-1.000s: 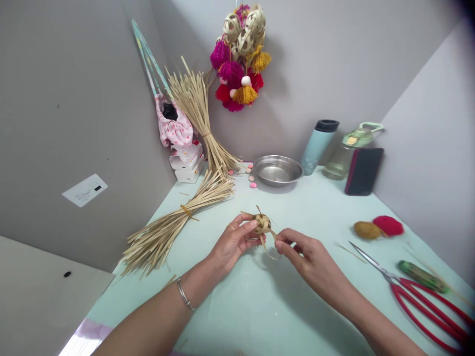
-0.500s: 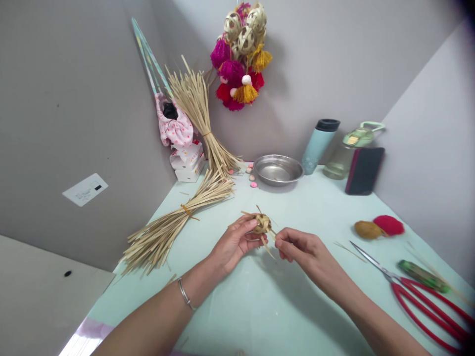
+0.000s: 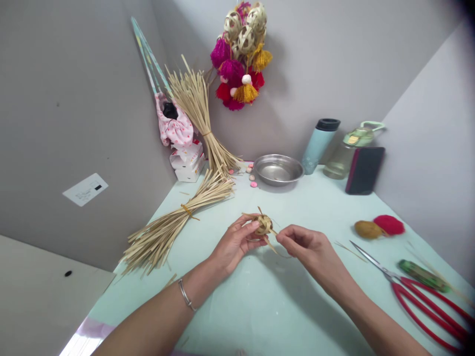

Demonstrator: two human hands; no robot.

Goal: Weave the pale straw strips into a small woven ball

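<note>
A small woven ball (image 3: 263,225) of pale flat strips is held above the table, loose strip ends sticking out around it. My left hand (image 3: 237,241) has its fingers and thumb closed around the ball's left side. At its right, my right hand (image 3: 302,242) pinches the end of a strip (image 3: 274,232) that comes out of the ball. Another strip end hangs down below the ball, between the hands.
Bundles of dry strips (image 3: 174,217) lie at left. A metal bowl (image 3: 279,170), a blue tumbler (image 3: 321,146), a green bottle (image 3: 343,153) and a phone (image 3: 365,170) stand at the back. Red-handled scissors (image 3: 393,277) and yarn balls (image 3: 388,225) lie at right.
My right hand has shifted slightly and turned while holding the strip. The ball has tilted a little in my left hand, which stays in place.
</note>
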